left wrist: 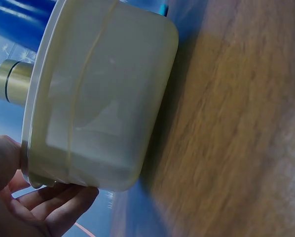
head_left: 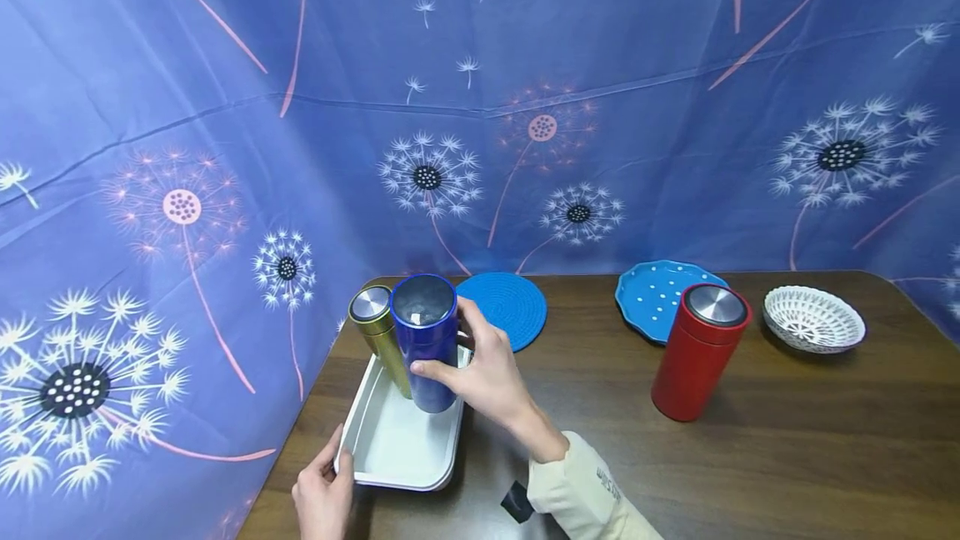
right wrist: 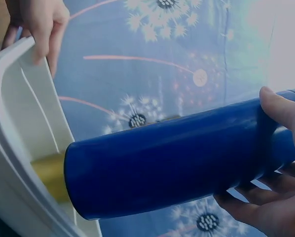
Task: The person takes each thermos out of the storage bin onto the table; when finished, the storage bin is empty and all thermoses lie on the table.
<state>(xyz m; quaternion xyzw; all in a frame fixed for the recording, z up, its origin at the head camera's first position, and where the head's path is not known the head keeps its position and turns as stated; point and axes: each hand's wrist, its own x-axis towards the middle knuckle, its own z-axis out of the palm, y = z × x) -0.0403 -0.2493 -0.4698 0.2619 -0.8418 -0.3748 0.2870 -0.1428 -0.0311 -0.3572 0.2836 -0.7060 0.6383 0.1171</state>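
My right hand (head_left: 491,369) grips a blue thermos flask (head_left: 422,343) around its upper part, thumb on the near side. In the right wrist view the flask's base hangs at the opening of a white plastic bin (head_left: 393,452), above its floor. A gold thermos flask (head_left: 385,350) stands in the back left of this bin, partly hidden by the blue one. My left hand (head_left: 326,490) pinches the bin's left wall near the front corner; the left wrist view shows the fingers (left wrist: 71,207) on the wall's outer side.
A red thermos flask (head_left: 693,369) stands right of centre on the wooden table (head_left: 810,440). Behind it lies a blue dotted plate (head_left: 648,294), with a white woven-pattern bowl (head_left: 813,319) to its right. A round blue mat (head_left: 513,307) lies behind the bin. Dandelion-patterned cloth (head_left: 637,90) hangs at the back and left.
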